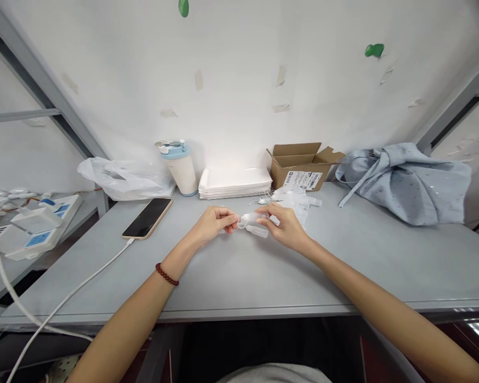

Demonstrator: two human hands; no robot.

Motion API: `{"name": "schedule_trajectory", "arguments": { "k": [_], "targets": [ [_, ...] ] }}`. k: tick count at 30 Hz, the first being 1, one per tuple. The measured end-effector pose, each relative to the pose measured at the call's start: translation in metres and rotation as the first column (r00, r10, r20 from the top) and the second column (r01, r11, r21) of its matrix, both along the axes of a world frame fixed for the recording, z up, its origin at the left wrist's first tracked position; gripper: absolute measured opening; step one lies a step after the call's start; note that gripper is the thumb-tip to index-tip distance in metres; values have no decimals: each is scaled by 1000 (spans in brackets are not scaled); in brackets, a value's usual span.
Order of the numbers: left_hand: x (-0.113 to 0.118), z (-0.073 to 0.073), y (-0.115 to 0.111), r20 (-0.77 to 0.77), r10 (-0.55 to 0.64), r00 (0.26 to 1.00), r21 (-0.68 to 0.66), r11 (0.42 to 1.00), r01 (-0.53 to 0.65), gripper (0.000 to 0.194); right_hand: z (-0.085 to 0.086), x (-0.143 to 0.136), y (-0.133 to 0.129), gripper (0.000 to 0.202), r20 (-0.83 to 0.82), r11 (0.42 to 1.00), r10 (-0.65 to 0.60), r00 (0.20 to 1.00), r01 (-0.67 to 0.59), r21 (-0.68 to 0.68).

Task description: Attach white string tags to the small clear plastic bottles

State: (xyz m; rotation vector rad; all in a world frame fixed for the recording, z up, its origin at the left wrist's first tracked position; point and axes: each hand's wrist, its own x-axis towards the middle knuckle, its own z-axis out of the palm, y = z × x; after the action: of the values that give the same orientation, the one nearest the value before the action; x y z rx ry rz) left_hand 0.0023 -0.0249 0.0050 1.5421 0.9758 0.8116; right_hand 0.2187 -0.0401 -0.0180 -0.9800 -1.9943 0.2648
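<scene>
The left hand [219, 221] is pinching a thin loop [242, 226], the right hand [281, 223] holding 1 small bottle [250, 218], seemingly unfinished, while plastic pieces [297, 204] are lying farther right, apparently remaining.

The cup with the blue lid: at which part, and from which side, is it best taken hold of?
Probably by the pale body of the cup, below the blue lid, coming from the front: it narrows downward, the wall is behind, and the plastic bag and white stack flank it.
</scene>
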Motion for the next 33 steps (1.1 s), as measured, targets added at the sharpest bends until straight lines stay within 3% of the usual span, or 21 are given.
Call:
{"name": "schedule_trajectory", "arguments": {
  "k": [7, 17, 23, 29, 33],
  "targets": [
    [1, -7, 1, -12, -9, 1000, 10, 1000, 9, 25, -4, 0, 0, 14, -2, 1000, 19, 1000, -19, 7],
    [0, -5, 0, -64, -38, 997, 30, 999, 39, 26, -8, -3, 0, 14, 4, 1000, 21, 1000, -21, 6],
    [-5, 7, 2, -32, -39, 999, 2, 999, 39, 25, 2, -8, -1, 16, 30, 998, 2, 1000, 0, -69],
    [-32, 16, 16, -41, 255, 966, 46, 966, -253, 25, -3, -5, 1, 22, 147, 972, -12, 989, 46, -229],
    [-49, 13, 26, -81, 317, 945, 22, 949, -316, 27, -6, -3, 1, 23, 281, 959, 8, 960, 72, -273]
  ]
}}
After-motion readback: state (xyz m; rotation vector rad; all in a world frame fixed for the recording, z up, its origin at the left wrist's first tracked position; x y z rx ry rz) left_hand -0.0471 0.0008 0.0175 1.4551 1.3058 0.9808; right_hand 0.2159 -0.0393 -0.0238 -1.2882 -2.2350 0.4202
